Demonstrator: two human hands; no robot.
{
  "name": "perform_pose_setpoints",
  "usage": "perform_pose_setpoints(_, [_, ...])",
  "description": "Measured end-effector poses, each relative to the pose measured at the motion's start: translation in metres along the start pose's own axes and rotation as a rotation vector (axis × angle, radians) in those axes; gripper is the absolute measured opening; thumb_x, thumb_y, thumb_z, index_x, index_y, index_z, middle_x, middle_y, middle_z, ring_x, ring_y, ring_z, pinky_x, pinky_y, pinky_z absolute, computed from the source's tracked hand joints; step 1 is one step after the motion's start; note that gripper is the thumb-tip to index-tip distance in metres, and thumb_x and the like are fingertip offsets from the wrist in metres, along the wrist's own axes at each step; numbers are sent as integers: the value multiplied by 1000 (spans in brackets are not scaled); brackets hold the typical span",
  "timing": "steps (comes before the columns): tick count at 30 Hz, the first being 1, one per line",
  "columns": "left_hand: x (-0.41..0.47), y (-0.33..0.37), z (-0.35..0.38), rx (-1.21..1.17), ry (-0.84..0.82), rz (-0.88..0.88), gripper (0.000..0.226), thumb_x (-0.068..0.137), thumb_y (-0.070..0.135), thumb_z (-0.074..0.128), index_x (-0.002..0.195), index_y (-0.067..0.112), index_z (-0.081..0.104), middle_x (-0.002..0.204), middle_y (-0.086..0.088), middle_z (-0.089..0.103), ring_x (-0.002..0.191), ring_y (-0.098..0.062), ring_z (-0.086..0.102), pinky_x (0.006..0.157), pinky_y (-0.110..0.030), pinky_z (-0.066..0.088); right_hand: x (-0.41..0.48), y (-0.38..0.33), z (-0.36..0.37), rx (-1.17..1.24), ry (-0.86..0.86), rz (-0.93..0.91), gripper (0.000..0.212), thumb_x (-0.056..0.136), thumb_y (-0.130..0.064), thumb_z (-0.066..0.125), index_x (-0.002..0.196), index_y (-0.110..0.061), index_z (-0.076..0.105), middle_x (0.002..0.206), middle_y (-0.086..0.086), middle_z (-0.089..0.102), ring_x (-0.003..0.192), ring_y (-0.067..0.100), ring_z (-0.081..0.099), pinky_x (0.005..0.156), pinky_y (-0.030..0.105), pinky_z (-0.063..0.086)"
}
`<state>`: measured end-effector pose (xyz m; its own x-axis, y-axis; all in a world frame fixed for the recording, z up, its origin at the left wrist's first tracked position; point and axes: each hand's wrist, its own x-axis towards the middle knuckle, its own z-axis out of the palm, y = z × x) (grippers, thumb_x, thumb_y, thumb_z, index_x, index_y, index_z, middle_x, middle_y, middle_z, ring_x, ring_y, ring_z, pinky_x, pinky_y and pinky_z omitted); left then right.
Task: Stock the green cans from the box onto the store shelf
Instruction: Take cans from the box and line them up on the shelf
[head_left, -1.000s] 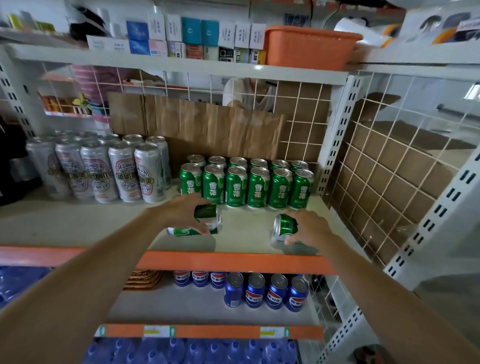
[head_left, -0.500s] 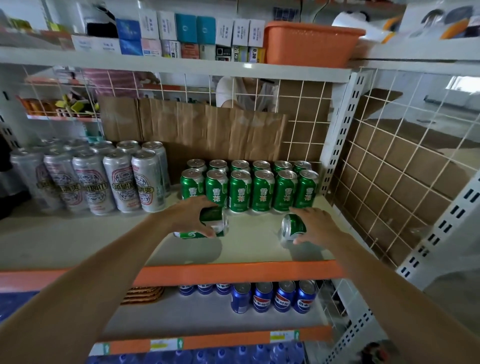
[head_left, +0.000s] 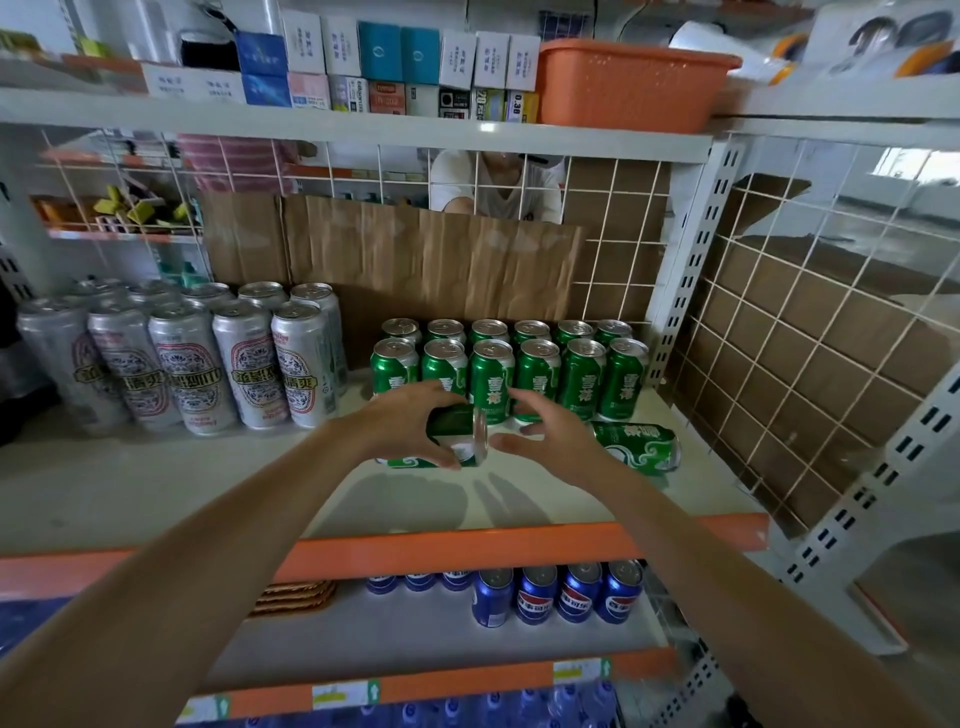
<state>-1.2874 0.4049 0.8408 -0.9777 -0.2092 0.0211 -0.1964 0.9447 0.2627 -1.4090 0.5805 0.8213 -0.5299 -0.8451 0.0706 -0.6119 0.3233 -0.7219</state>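
Note:
Two rows of upright green cans (head_left: 537, 376) stand at the back right of the white shelf (head_left: 156, 493). My left hand (head_left: 402, 423) grips two green cans (head_left: 457, 434) lying sideways, one stacked on the other, just above the shelf surface. My right hand (head_left: 545, 434) is empty with fingers spread, right beside those cans. Another green can (head_left: 636, 447) lies on its side on the shelf, to the right of my right hand. The box is out of view.
Tall silver cans (head_left: 208, 364) stand at the left of the same shelf. Brown cardboard (head_left: 431, 265) and a wire grid back the shelf; a wire side panel (head_left: 810, 364) closes the right. Blue cans (head_left: 561, 592) sit on the shelf below. An orange basket (head_left: 628, 83) rests above.
My right hand let go of its green can, which now lies on the shelf at the right, and moved left toward the cans in my left hand.

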Motion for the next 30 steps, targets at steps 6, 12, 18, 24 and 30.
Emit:
perform_pose_setpoints(6, [1, 4, -3, -7, 3, 40, 69, 68, 48, 76, 127, 25, 50, 107, 5, 52, 101, -15, 49, 87, -36, 45, 11, -12, 29, 213, -4, 39, 51, 84, -30, 68, 127, -11, 50, 103, -1, 58, 103, 17, 56, 83, 34, 49])
perform_pose_setpoints(12, [1, 3, -4, -9, 11, 44, 69, 68, 49, 76, 127, 27, 49, 99, 10, 46, 96, -12, 47, 78, -29, 40, 15, -16, 39, 258, 74, 65, 43, 81, -30, 72, 107, 2, 58, 87, 7, 55, 79, 18, 53, 59, 20, 40])
perform_pose_setpoints(18, [-1, 2, 0, -105, 94, 25, 78, 66, 46, 79, 134, 27, 45, 118, 6, 51, 108, -13, 48, 83, -27, 40, 10, -14, 35, 394, 137, 71, 52, 77, -33, 75, 104, 8, 57, 84, 12, 59, 78, 21, 57, 70, 42, 54])
perform_pose_setpoints(24, [-8, -16, 6, -452, 217, -99, 88, 63, 33, 84, 139, 27, 40, 135, 5, 43, 124, -12, 41, 105, -32, 37, -4, -7, 20, 668, 143, 121, 19, 84, -21, 69, 97, -10, 60, 92, 18, 56, 86, 25, 59, 72, 30, 59])
perform_pose_setpoints(30, [-9, -12, 11, -829, 235, -118, 69, 66, 6, 81, 127, 16, 51, 107, 3, 62, 98, -6, 61, 83, -18, 52, -11, -4, 17, 771, 166, 117, 12, 85, -19, 66, 91, -9, 60, 61, -2, 49, 67, 19, 54, 79, 37, 59])
